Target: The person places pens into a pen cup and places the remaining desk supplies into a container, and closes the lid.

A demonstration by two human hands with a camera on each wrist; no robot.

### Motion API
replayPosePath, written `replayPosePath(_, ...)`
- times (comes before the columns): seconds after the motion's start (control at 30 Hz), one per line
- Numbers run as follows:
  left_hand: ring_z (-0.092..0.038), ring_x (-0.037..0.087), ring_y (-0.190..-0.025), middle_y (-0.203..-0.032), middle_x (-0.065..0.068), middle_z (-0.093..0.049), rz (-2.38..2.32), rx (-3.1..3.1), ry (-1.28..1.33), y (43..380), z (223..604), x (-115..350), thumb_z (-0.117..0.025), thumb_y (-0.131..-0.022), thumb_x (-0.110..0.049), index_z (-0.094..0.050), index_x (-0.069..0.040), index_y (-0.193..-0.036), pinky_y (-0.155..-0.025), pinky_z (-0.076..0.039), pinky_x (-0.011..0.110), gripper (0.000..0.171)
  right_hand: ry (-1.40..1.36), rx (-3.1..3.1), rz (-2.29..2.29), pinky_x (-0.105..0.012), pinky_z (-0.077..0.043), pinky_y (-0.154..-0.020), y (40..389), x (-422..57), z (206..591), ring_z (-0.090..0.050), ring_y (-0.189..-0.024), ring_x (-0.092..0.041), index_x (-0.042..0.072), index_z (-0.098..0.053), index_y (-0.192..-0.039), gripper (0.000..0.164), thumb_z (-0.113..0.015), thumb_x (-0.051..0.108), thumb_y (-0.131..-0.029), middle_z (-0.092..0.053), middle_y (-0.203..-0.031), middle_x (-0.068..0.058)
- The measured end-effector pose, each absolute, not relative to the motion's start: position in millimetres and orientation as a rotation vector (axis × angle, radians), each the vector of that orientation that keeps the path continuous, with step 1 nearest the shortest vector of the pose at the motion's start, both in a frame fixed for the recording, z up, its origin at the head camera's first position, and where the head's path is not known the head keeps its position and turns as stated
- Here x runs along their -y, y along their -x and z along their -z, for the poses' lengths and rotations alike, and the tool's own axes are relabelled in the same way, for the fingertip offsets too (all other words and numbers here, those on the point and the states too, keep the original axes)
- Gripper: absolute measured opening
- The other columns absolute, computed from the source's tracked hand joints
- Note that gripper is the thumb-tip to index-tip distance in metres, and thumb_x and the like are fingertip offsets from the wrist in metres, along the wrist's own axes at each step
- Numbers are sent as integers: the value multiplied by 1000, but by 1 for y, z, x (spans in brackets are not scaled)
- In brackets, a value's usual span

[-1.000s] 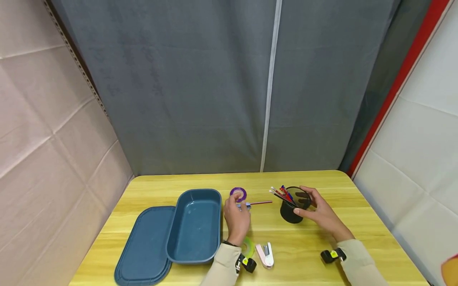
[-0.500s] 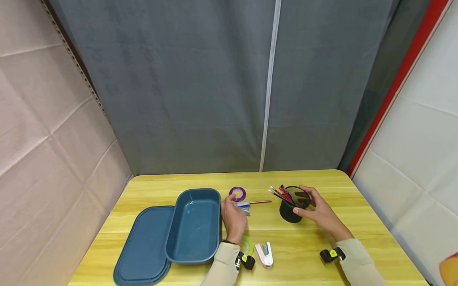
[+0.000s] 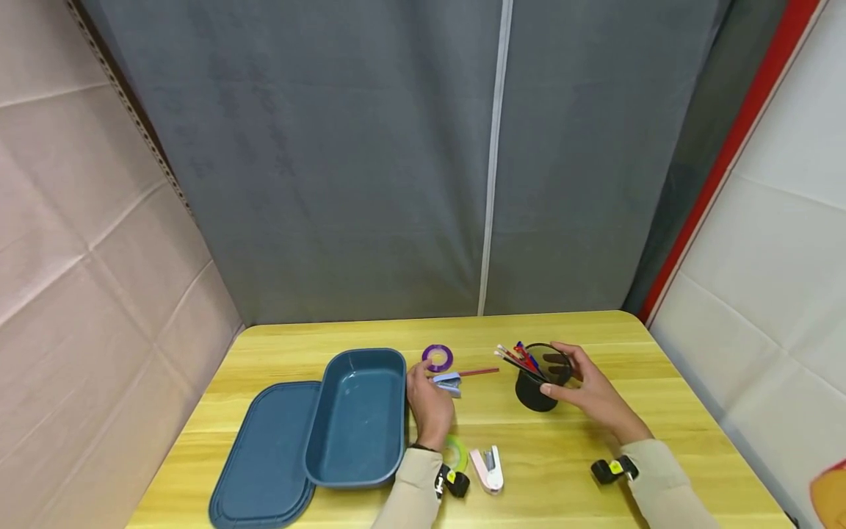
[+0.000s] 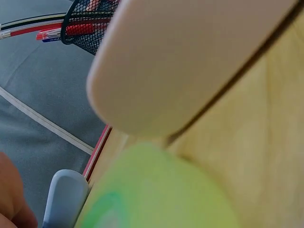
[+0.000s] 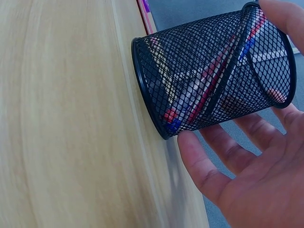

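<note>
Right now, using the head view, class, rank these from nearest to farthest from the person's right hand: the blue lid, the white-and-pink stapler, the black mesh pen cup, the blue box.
From the right hand:
1. Black mesh pen cup: in its grasp.
2. White-and-pink stapler: left, toward the person.
3. Blue box: farther left.
4. Blue lid: farthest left, past the box.

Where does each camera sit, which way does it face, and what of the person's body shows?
Head: worn on the head, facing forward and down at the table; left hand, right hand and sleeves show.
Left wrist: facing along the table past pink stapler and green tape; a bit of left hand shows lower left.
Right wrist: facing the pen cup; part of right hand shows.
Shared: both wrist views show the pen cup.
</note>
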State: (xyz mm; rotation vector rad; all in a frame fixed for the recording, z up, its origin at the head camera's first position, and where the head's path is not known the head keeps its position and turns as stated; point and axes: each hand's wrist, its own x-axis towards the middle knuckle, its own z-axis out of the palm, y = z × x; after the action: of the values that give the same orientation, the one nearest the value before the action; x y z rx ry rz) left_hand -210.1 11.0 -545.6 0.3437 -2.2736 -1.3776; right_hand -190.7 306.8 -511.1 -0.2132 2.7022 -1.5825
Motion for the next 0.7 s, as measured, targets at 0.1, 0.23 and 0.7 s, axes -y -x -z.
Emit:
replayPosePath(0.1, -66, 34, -107, -117, 19, -68, 1372, 2287, -339, 210, 546, -11, -53, -96, 13, -67, -2, -130, -96, -54, 50, 40, 213, -2702, 1584, -76, -32, -116, 190, -307, 510, -37, -149, -55, 19, -34, -162, 87, -84, 34, -92, -43, -162, -20)
replayPosePath(0.23, -65, 32, -104, -112, 17, -69, 1381, 2289, -335, 210, 546, -11, -54, -98, 12, -67, -3, -130, -93, -54, 49, 38, 211, -2699, 1590, -76, -33, -116, 190, -306, 510, -38, -149, -55, 19, -35, -162, 86, -84, 34, -93, -44, -161, -20)
replayPosePath(0.7, -62, 35, -122, -129, 18, -64, 1390, 2272, -297, 210, 547, -8, -56, -77, 25, -73, -2, -124, -107, -51, 49, 57, 212, -2692, 1595, -76, -33, -116, 190, -306, 510, -38, -149, -55, 19, -35, -162, 86, -84, 34, -92, -44, -161, -20)
